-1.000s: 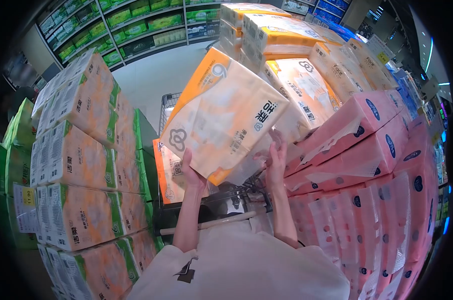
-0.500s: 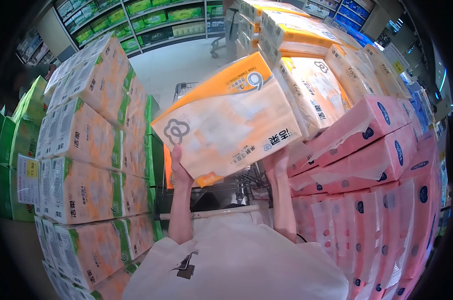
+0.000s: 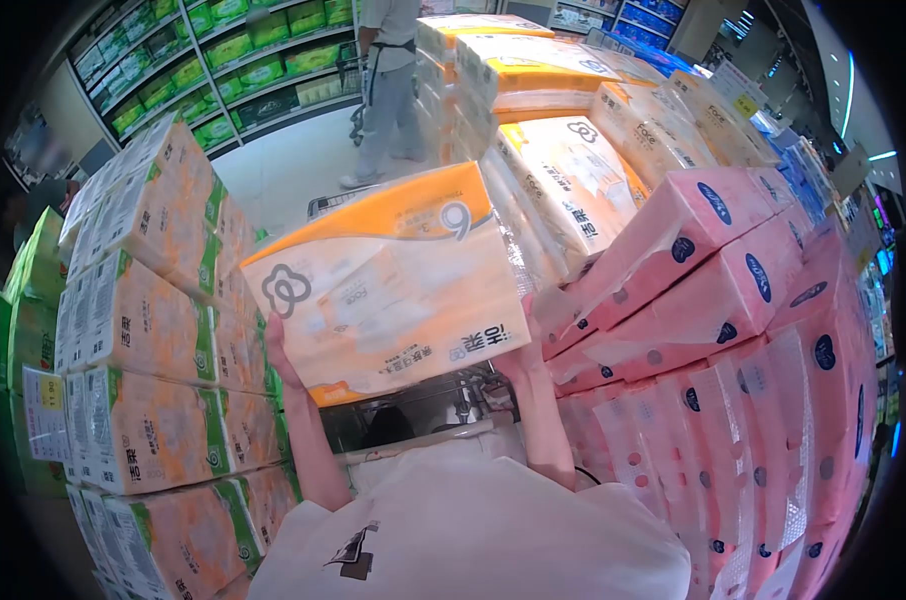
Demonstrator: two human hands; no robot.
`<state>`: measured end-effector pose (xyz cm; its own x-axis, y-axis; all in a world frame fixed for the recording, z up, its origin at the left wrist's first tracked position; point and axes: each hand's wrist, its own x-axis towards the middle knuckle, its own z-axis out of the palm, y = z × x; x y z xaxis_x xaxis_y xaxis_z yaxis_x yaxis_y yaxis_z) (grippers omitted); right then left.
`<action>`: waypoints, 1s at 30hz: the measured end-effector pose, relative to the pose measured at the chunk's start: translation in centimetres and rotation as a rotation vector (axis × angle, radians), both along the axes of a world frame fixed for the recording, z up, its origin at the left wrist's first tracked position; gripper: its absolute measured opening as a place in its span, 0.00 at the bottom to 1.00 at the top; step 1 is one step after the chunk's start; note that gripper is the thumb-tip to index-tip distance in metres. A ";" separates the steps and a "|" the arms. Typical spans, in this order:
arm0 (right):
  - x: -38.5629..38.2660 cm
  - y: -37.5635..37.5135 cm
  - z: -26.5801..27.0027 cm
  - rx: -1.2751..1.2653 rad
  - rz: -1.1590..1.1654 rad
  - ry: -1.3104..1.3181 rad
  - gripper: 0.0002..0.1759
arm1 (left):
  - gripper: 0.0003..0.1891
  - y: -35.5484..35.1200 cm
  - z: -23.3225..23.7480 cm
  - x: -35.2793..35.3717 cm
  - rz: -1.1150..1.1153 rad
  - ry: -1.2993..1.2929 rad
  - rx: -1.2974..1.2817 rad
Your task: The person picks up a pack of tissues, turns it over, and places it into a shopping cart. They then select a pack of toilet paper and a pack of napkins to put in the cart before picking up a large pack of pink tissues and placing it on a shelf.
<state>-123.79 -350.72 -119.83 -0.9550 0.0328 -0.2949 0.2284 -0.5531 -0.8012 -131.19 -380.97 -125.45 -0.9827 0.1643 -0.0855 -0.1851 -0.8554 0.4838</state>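
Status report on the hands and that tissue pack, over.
Both left hand and right hand grip the tissue pack by its ends. Pack roughly level above the cart handle. Close on the right, the pink stack; contact unclear.

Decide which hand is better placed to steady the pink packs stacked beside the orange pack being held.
Right, probably. The right hand supports the orange pack at its lower right corner, next to the pink packs; the left hand holds the far left edge, the pack between.
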 end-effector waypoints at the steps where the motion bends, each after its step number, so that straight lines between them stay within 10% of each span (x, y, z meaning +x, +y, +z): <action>1: 0.4 0.2 -0.4 0.008 0.056 -0.029 0.54 | 0.36 -0.4 0.0 -0.8 -0.021 0.001 -0.025; 7: 2.4 -0.9 -2.7 -0.460 0.290 0.251 0.48 | 0.34 -0.9 1.6 -6.1 -0.251 0.051 0.005; 13: 1.9 -2.4 -0.8 -0.577 -0.014 0.180 0.37 | 0.33 1.6 6.8 -10.6 -0.245 0.158 -0.244; 21: -1.0 -2.4 1.2 0.058 -0.277 0.366 0.41 | 0.40 3.8 11.1 -15.1 -0.419 0.455 -0.597; 28: -2.9 -1.5 0.2 -0.201 -0.391 0.414 0.38 | 0.37 9.2 12.5 -18.1 -0.298 0.497 -0.658; 30: -3.7 -2.2 2.0 0.209 -0.433 0.384 0.38 | 0.39 10.3 12.7 -18.9 -0.251 0.519 -0.648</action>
